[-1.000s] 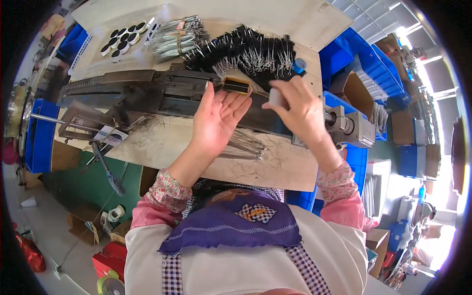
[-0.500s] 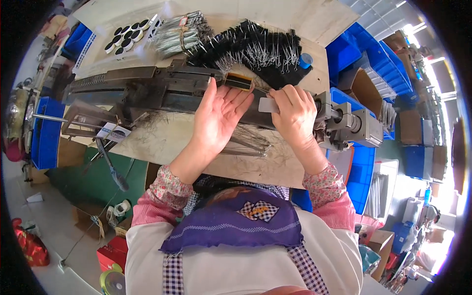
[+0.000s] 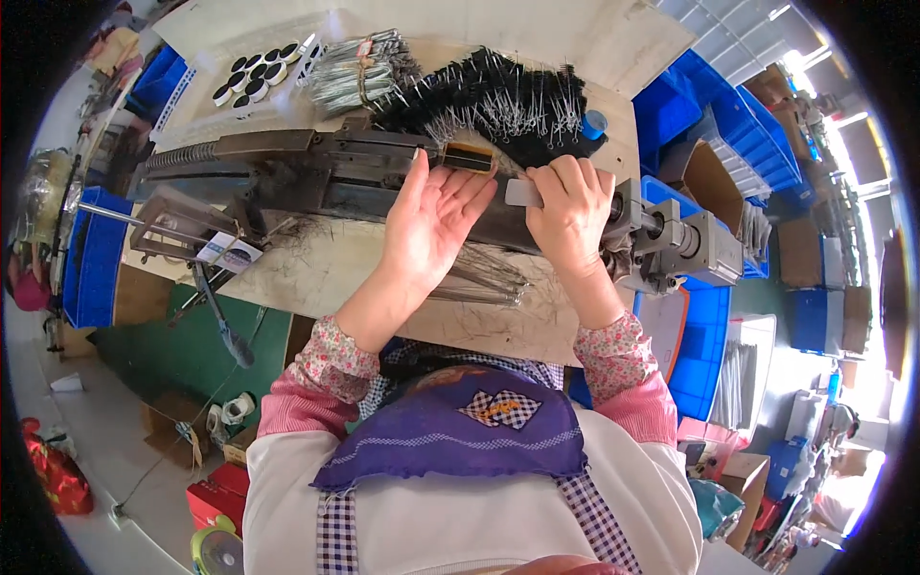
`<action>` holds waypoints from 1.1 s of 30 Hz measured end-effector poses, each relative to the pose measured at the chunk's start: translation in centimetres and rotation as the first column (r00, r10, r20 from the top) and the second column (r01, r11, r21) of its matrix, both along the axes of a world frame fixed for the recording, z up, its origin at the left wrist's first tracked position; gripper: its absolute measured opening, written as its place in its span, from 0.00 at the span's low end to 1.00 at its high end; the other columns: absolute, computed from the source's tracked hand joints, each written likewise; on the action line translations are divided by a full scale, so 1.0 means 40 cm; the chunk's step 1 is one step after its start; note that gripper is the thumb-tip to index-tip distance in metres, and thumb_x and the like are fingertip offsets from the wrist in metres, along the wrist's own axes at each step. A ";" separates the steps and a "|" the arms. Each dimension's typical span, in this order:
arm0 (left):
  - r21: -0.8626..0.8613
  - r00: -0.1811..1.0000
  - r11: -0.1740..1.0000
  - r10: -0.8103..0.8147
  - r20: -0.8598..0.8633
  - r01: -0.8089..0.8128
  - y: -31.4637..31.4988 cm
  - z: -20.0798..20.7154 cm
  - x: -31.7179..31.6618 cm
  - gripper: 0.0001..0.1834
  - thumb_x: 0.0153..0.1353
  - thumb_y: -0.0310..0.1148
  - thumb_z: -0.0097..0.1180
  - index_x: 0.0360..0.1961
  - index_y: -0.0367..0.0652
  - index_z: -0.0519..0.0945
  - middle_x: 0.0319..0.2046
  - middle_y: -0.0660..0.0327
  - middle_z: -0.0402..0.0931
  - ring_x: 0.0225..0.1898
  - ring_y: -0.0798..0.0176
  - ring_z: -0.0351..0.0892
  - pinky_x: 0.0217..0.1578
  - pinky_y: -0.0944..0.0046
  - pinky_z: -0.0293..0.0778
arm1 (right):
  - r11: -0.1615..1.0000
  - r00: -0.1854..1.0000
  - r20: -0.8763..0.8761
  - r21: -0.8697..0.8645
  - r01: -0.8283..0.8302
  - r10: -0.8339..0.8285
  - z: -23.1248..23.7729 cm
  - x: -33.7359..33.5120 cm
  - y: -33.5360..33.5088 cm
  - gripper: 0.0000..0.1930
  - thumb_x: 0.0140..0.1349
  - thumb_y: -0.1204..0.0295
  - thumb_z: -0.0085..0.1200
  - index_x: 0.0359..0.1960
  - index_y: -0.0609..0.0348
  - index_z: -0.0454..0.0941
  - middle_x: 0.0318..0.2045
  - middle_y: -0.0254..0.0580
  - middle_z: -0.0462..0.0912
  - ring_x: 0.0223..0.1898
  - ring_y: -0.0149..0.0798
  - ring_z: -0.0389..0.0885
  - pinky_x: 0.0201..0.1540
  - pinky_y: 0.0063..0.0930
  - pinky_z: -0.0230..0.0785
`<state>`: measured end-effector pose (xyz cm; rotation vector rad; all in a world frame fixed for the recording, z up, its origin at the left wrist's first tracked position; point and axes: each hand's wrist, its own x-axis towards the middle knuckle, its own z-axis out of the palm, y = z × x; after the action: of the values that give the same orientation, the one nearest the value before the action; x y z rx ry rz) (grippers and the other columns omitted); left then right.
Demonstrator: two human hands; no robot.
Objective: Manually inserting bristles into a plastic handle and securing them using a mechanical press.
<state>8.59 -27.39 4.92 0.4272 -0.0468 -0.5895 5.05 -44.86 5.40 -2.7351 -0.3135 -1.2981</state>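
1. At the far left edge of the workbench [image 3: 316,278], a blue bin [image 3: 91,259] hangs beside a long dark machine [image 3: 316,172] that lies across the bench, leaving little bare board in front of it.
2. Behind the machine lie round black-and-white discs [image 3: 254,72], a tied bundle of wires [image 3: 364,72] and a heap of black bristle brushes [image 3: 498,101], all within arm's reach.
3. The left hand [image 3: 431,220] is open, fingers spread flat against the machine, seemingly steadying loose wires there; more thin wires [image 3: 484,283] lie just under it.
4. The right hand [image 3: 570,211] is curled around a small grey flat piece [image 3: 524,192], pressing it to the machine.
5. Right of it, the motor block [image 3: 690,244] overhangs blue crates [image 3: 728,125], crowding that side.
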 end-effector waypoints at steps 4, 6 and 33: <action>-0.009 1.000 1.000 0.015 -0.017 -0.015 -0.005 0.004 -0.008 0.35 0.70 0.52 0.37 0.57 0.23 0.61 0.58 0.40 0.63 0.63 0.49 0.61 0.67 0.53 0.55 | 0.997 0.999 -0.036 -0.074 -0.038 0.035 0.009 0.004 -0.017 0.08 0.35 0.76 0.53 0.21 0.51 0.71 0.22 0.33 0.66 0.27 0.38 0.68 0.32 0.34 0.56; -0.019 1.000 1.000 0.020 -0.024 -0.020 -0.006 0.002 -0.003 0.35 0.70 0.52 0.37 0.57 0.23 0.61 0.58 0.40 0.64 0.63 0.49 0.62 0.67 0.53 0.55 | 0.985 0.991 -0.075 -0.124 -0.121 0.112 0.019 0.011 -0.024 0.08 0.34 0.76 0.52 0.20 0.51 0.70 0.20 0.34 0.65 0.26 0.38 0.68 0.31 0.33 0.56; -0.007 0.997 0.999 0.041 -0.059 -0.041 -0.001 -0.002 -0.007 0.32 0.69 0.53 0.37 0.55 0.30 0.65 0.53 0.49 0.69 0.58 0.54 0.68 0.64 0.55 0.60 | 0.901 0.797 -0.472 0.388 -0.195 0.376 0.113 0.091 0.005 0.06 0.51 0.73 0.60 0.32 0.54 0.83 0.24 0.35 0.77 0.30 0.38 0.77 0.42 0.32 0.61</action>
<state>8.31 -27.41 4.83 0.4016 0.0161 -0.5611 8.71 -44.65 9.94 -2.4976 -0.4028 -0.4183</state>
